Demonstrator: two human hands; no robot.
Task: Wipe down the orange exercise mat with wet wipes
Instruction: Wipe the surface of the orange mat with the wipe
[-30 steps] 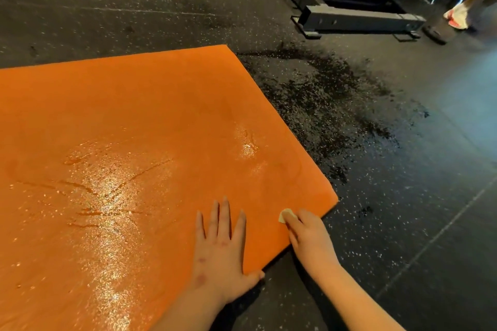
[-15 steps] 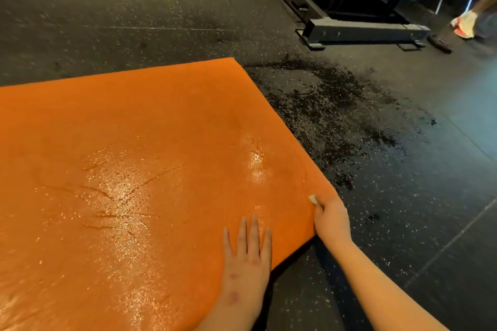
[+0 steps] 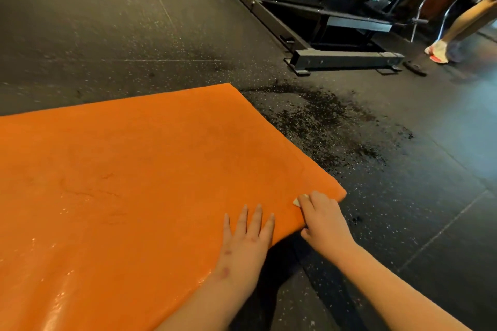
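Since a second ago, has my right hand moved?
Yes, right hand slid out to the near corner of the orange mat, then back short of it.

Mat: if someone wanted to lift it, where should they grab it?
Probably the near corner of the mat, beside the right hand holding the wipe. It lies flat and thin, so only its edges offer a pinch; come from the floor on the right, thumb on top, fingers beneath.

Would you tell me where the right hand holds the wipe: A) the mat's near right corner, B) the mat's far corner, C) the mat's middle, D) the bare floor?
A: the right hand grips the wipe on the near right corner of the orange mat.
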